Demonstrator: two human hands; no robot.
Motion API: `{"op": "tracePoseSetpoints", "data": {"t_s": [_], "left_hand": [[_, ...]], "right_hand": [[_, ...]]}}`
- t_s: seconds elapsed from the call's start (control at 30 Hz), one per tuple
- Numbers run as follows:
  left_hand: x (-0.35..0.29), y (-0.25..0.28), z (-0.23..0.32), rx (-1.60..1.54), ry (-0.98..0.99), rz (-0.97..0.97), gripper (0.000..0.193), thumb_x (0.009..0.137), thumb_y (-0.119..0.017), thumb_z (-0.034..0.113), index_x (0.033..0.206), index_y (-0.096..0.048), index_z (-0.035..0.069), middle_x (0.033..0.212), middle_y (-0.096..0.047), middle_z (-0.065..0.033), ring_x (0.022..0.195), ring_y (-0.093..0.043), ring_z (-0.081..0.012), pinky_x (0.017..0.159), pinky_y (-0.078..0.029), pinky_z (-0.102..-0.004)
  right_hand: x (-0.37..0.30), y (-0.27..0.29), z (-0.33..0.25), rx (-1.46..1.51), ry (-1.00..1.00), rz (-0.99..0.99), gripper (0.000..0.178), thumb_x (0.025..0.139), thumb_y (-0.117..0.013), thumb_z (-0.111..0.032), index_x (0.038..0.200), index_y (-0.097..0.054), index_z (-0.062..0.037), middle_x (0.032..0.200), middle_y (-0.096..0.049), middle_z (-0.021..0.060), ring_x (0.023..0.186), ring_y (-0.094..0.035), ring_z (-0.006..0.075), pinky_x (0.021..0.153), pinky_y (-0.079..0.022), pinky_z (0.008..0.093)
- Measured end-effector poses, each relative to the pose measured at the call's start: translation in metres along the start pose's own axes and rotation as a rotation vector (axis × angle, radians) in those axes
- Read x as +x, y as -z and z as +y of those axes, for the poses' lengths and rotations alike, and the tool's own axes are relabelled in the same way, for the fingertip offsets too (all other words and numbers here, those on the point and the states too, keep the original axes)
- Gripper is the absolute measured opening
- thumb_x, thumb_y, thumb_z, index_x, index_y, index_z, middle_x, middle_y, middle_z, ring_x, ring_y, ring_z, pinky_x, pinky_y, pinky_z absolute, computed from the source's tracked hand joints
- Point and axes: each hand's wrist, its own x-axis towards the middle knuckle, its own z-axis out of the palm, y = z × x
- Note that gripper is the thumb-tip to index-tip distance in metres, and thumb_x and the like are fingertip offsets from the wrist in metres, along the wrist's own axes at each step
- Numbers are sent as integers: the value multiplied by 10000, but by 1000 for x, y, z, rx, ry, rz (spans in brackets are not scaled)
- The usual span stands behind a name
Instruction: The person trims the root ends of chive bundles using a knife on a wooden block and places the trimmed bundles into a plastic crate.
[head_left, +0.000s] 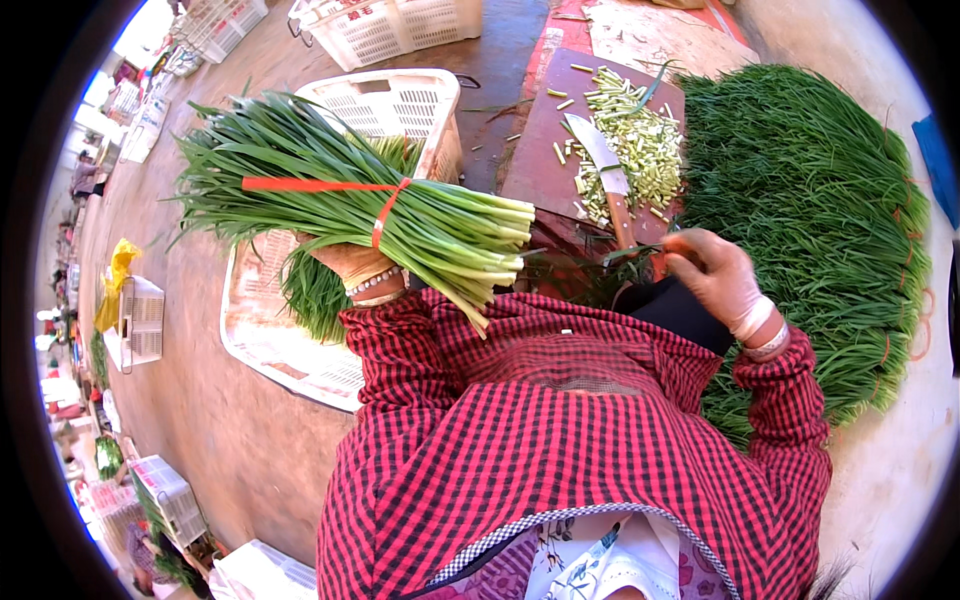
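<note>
My left hand [358, 266] is closed around the underside of a bundle of garlic chives [445, 225], partly hidden by it. An orange-red tie [388, 212] wraps the bundle, with one end sticking out to the left. The pale cut ends point right. My right hand [722, 282], in a thin pale glove, pinches a few loose chive leaves [628, 256] above my lap. Just beyond it, a knife [598, 150] with a wooden handle lies on a reddish-brown board [535, 165]. Chopped stem ends [640, 140] are scattered beside the blade.
A large heap of chive bundles [800, 230] covers the right side. Behind the held bundle stands a white plastic basket [440, 125] with more chives inside. Another white basket [400, 30] sits farther back. More crates [140, 320] and a yellow bag [118, 275] line the left.
</note>
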Motion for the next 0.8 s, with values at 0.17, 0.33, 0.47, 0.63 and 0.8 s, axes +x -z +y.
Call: {"op": "tracePoseSetpoints", "data": {"t_s": [0.17, 0.33, 0.47, 0.63, 0.8], "left_hand": [[-5, -19, -14, -314, 191, -301, 665, 973, -430, 598, 1450, -448, 135, 1446, -517, -86, 1295, -496, -315, 1113, -379, -557], [-2, -12, -30, -364, 161, -308, 675, 989, -414, 586, 1483, -404, 125, 1486, -470, -110, 1343, -456, -318, 1154, -341, -514], [0, -11, -31, -189, 137, -197, 575, 1031, -390, 488, 1464, -413, 110, 1499, -463, -85, 1368, -436, -277, 1157, -334, -480], [7, -10, -40, -152, 149, -123, 638, 982, -431, 540, 1459, -441, 116, 1455, -507, -136, 1331, -469, -340, 1139, -338, -575], [11, 17, -30, -219, 139, -121, 513, 1025, -433, 446, 1354, -535, 65, 1383, -571, -102, 1247, -545, -275, 1089, -426, -451]], "right_hand": [[32, -39, -83, 252, 431, -243, 259, 900, -704, -142, 1142, -691, -51, 1034, -711, 112, 911, -704, 251, 802, -548, 335], [40, -65, -84, 262, 423, -262, 155, 870, -683, -170, 984, -684, -65, 902, -687, 122, 853, -682, 320, 751, -541, 400], [36, -68, -88, 140, 421, -170, 93, 838, -679, -140, 896, -653, -72, 837, -662, 117, 778, -666, 323, 684, -536, 402], [35, -59, -87, 44, 389, -57, 84, 783, -679, -56, 852, -632, -59, 755, -617, 100, 674, -631, 278, 613, -506, 353], [18, -47, -50, 291, 77, -22, 72, 814, -674, -17, 868, -633, -41, 695, -529, 4, 623, -509, 76, 575, -430, 242]]}}
